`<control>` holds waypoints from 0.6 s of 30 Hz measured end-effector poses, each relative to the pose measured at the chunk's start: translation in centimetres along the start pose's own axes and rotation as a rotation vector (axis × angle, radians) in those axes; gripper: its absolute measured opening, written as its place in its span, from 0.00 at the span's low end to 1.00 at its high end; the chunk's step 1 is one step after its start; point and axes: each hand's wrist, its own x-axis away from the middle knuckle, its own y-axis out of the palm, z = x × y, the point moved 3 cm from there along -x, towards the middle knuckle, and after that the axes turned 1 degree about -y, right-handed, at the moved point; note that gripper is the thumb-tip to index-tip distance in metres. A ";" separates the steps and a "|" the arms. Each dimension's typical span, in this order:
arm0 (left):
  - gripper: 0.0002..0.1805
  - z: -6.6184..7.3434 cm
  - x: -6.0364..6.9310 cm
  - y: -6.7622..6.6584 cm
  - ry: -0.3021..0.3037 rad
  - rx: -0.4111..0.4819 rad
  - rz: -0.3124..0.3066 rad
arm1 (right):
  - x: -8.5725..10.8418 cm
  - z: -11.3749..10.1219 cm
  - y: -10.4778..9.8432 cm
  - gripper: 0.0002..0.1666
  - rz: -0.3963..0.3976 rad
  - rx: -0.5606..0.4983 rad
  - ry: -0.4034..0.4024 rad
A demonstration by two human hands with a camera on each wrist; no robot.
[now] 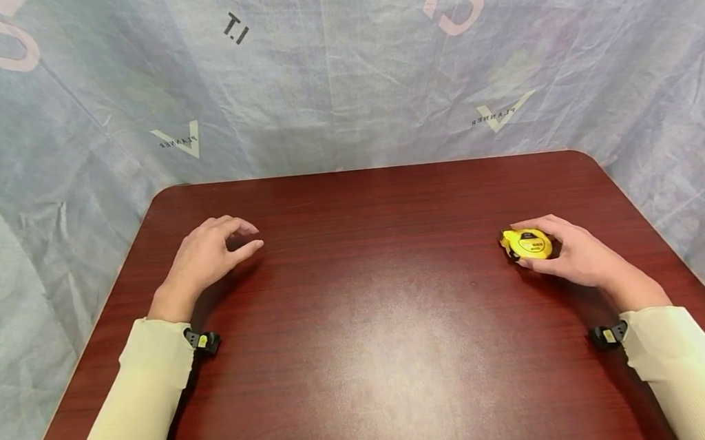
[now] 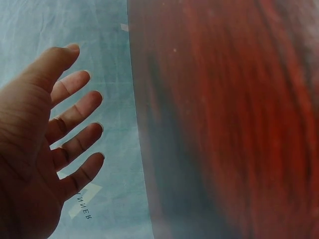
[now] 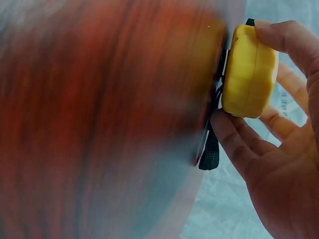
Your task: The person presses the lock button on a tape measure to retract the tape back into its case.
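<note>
A yellow tape measure (image 1: 531,243) with black trim is at the right side of the table in the head view. My right hand (image 1: 579,252) grips it between thumb and fingers. The right wrist view shows the yellow case (image 3: 249,74) from its side, with a black strap (image 3: 210,152) hanging at the edge nearest the tabletop. Whether the case touches the table I cannot tell. Over the table's left side, my left hand (image 1: 206,252) holds nothing, its fingers loosely bent and thumb apart. Those fingers appear spread in the left wrist view (image 2: 75,119).
The dark red wooden table (image 1: 357,282) has rounded far corners and a glossy patch of reflected light near its front. Grey printed cloth (image 1: 329,77) hangs behind it and along both sides. A small black wrist device (image 1: 203,341) is strapped at each sleeve cuff.
</note>
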 end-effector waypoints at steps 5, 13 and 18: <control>0.17 0.0 0.0 -0.1 -0.006 -0.004 -0.009 | 0.1 0.0 -0.1 0.37 -0.011 -0.018 -0.019; 0.20 0.1 -0.4 -0.3 -0.014 -0.001 -0.006 | -0.8 -0.4 -1.4 0.35 -0.067 0.021 0.086; 0.22 0.3 -0.8 -0.5 -0.008 -0.021 -0.020 | -2.4 -0.9 -2.2 0.34 -0.107 0.051 0.104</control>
